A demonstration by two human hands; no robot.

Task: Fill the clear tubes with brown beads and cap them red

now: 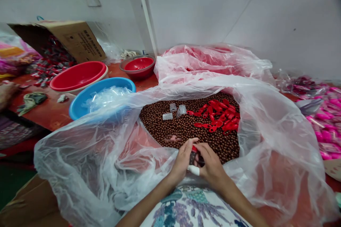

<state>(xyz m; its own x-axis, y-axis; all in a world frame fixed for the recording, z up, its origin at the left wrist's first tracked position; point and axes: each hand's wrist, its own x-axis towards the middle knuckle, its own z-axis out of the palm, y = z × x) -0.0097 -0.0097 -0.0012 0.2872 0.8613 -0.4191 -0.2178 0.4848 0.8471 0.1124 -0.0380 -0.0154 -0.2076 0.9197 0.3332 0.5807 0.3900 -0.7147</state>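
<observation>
My left hand (183, 160) and my right hand (211, 163) are closed together around a small clear container with a red top (194, 149). Dark contents show through its side, and my fingers hide much of it. A white wrap (193, 170) covers one fingertip below the container. Just beyond my hands, a mass of small round brown balls (160, 131) lies in a large clear plastic bag (90, 149). On the balls rest several red plastic caps with tabs (217, 115) and several small clear plastic containers (182, 110).
To the left stand a blue basin (74, 108) with clear plastic pieces, a red basin (77, 74) and a smaller red bowl (140, 64). A cardboard box (85, 42) spills red-topped pieces. Pink packs (329, 127) lie right. Another person's hand (6, 94) shows far left.
</observation>
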